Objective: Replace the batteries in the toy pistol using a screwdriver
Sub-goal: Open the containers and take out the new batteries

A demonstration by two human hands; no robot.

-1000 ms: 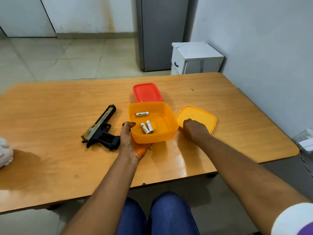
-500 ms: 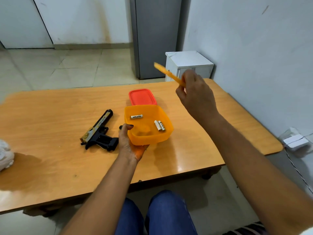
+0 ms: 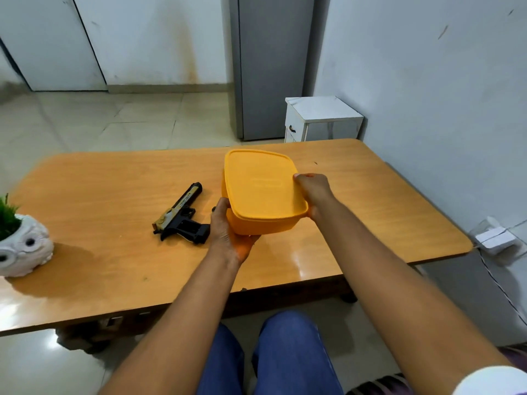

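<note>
Gripped at opposite sides, the orange container is held by the left hand while the right hand grasps the lid. Each lid corner should be pressed down evenly until seated.

My right hand no longer waves the yellow lid in the air; the lid now sits on the yellow box, hiding the batteries, and the box is lifted toward me in my left hand.
</note>
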